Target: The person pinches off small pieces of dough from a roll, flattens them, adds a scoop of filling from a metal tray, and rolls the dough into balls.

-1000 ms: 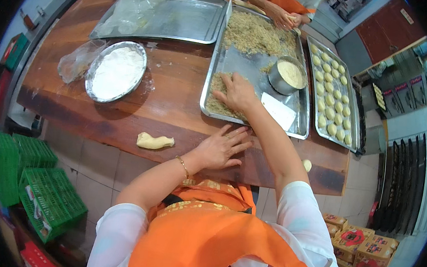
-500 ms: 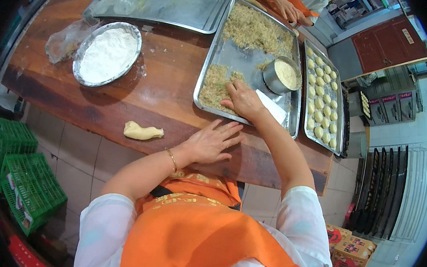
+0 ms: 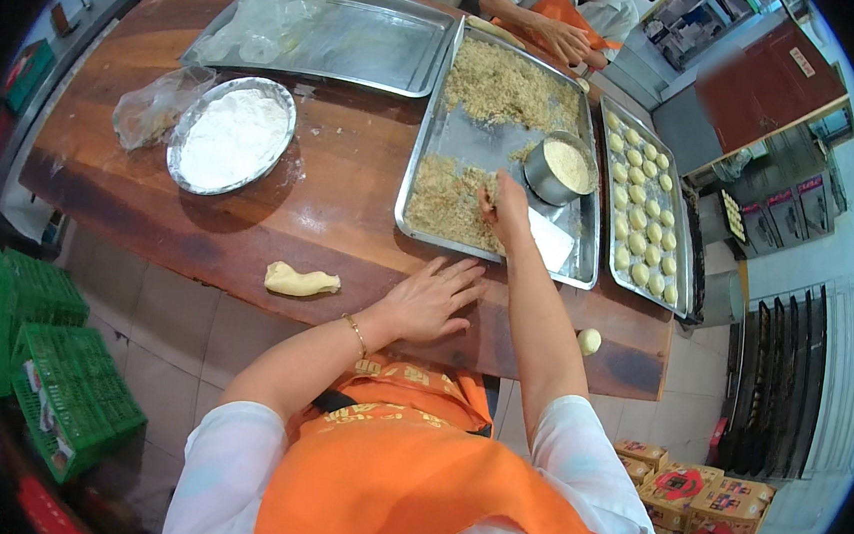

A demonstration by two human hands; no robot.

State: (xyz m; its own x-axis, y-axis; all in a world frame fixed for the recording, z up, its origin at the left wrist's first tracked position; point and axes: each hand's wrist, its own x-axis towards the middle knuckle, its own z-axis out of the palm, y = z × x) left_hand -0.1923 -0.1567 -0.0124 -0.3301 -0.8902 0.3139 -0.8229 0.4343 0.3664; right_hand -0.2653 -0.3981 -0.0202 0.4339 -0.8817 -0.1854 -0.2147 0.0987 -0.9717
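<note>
My left hand (image 3: 434, 300) lies flat on the wooden table with its fingers spread, holding nothing. Above the near part of a metal tray (image 3: 415, 191), my right hand (image 3: 506, 216) is closed around a small clump of brown crumbly filling. More of that filling (image 3: 449, 204) lies just left of the hand, and a larger heap (image 3: 512, 81) covers the tray's far end. A round metal tin (image 3: 544, 181) of pale crumbs and a white card (image 3: 549, 243) are beside the right hand. A lump of dough (image 3: 301, 279) rests left of my left hand; a smooth dough ball (image 3: 590, 341) sits by my right forearm.
To the right, a tray (image 3: 684, 287) bears rows of dough balls. A bowl (image 3: 176, 169) of white flour, crumpled plastic (image 3: 148, 110) and another metal tray (image 3: 404, 49) occupy the left and far table. Across it, another person's hands (image 3: 570, 45) are visible. Green crates (image 3: 76, 390) stand lower left.
My right hand has lifted from the near filling and shifted right, its fingers now closed on a clump. My left hand stays flat. The view has shifted slightly, and the dough ball now shows.
</note>
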